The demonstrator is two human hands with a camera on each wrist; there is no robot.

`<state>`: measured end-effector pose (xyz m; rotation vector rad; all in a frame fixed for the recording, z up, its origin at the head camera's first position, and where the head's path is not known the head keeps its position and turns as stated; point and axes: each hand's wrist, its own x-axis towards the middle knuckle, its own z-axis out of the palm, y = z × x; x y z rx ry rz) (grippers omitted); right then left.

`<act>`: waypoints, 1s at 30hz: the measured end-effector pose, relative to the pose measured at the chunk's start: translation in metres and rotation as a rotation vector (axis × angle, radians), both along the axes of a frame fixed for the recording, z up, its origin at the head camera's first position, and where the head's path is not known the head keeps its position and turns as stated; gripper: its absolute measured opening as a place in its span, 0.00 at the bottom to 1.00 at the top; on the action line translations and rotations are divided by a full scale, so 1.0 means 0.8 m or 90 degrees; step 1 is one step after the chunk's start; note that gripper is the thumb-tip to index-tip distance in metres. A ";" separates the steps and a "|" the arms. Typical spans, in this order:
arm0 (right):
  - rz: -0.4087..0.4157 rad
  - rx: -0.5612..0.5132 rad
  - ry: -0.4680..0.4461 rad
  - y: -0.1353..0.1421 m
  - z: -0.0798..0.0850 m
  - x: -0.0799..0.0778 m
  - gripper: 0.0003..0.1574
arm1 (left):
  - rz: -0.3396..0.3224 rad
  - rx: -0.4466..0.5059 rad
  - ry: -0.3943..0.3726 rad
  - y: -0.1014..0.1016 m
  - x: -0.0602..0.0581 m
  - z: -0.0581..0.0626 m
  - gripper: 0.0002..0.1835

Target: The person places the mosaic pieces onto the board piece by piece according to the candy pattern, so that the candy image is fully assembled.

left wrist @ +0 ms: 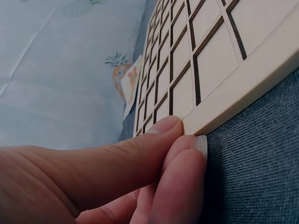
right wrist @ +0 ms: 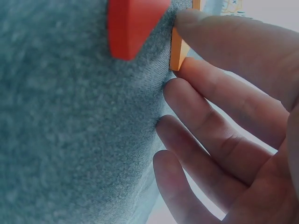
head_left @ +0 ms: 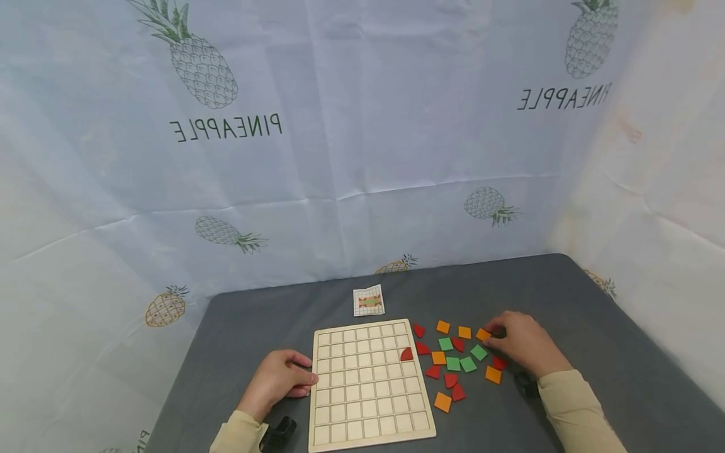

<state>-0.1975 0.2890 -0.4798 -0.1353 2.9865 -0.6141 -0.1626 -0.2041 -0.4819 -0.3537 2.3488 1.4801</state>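
We're pinching the left rim of the wooden grid board [head_left: 367, 384] with the left hand [head_left: 281, 379], thumb on top. Worth bracing lightly, no tugging: a red quarter piece [head_left: 406, 354] is sitting in its rightmost column.

Right hand [head_left: 522, 340]: thumb and index finger are gripping an orange tile [head_left: 483, 335], the other fingers bending loosely. Tile's sitting at the far right part of the loose pieces, well apart from the board; can't tell if it's clearing the counter [head_left: 272, 314].

Since a green tile [head_left: 478, 352] is lying just beside, we'd better be lifting straight up, not dragging, and holding opposite edges so the underside's staying free.
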 end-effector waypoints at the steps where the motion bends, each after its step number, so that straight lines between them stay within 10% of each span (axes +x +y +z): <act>1: -0.001 0.002 0.000 0.000 0.000 0.000 0.16 | 0.002 0.000 -0.001 0.000 0.000 0.000 0.21; 14: 0.034 -0.029 0.016 -0.008 0.006 0.005 0.13 | -0.007 0.011 -0.003 -0.001 0.003 -0.004 0.22; 30: 0.152 -0.076 0.036 -0.095 0.013 0.024 0.09 | 0.002 0.004 0.003 0.001 0.000 -0.005 0.21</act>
